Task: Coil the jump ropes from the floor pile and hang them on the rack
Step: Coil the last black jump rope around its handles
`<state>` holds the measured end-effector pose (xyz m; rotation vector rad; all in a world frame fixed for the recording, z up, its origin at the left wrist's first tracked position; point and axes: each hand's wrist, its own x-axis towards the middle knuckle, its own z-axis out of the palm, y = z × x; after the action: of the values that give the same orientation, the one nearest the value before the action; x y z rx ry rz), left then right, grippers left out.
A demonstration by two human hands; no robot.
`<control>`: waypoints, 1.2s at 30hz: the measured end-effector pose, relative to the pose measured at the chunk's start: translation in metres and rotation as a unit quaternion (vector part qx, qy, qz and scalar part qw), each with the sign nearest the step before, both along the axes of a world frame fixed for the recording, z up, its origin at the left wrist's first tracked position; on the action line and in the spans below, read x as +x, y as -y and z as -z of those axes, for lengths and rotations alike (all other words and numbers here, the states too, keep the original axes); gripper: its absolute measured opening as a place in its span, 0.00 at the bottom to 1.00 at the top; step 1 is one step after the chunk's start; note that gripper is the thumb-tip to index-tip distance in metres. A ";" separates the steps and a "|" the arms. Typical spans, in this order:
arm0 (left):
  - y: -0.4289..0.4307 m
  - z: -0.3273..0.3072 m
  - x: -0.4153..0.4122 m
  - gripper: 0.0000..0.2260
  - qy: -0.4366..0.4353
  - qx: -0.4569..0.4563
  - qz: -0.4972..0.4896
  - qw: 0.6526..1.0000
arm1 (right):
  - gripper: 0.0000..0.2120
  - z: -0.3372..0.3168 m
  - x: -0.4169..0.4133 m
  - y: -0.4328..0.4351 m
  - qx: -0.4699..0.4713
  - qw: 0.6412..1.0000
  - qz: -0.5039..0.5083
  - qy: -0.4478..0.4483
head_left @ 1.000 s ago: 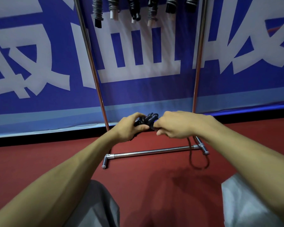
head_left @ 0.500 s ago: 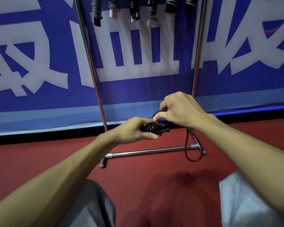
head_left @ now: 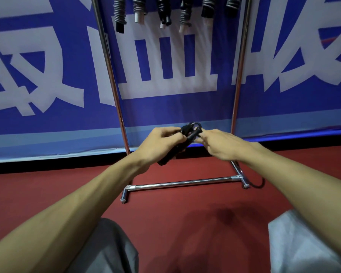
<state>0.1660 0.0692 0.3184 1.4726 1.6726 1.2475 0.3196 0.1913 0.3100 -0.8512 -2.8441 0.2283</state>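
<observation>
Left hand (head_left: 161, 143) grips the black jump rope (head_left: 191, 131) by its bundled handles, in mid-air just in front of the rack (head_left: 181, 183). Right hand (head_left: 220, 145) pinches the cord beside the bundle (fingertips blurred). A slack loop lies by the rack's right foot. Rack contents: coiled ropes (head_left: 164, 10) hanging along the top.

There are six coiled jump ropes (head_left: 119, 14) hanging at the far top of one metal rack (head_left: 181, 183), which has two upright poles. One black jump rope (head_left: 189, 133) is held by two hands, the left hand (head_left: 159, 144) and the right hand (head_left: 220, 144).
</observation>
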 end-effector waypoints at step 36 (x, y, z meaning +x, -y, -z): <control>0.002 0.008 0.003 0.09 -0.042 -0.049 0.068 0.996 | 0.07 -0.013 -0.015 0.020 0.144 0.957 -0.065 -0.245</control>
<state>0.1689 0.0670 0.3099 1.5692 1.6332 1.0295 0.3048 0.1711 0.3232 -0.4673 -2.3856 0.0292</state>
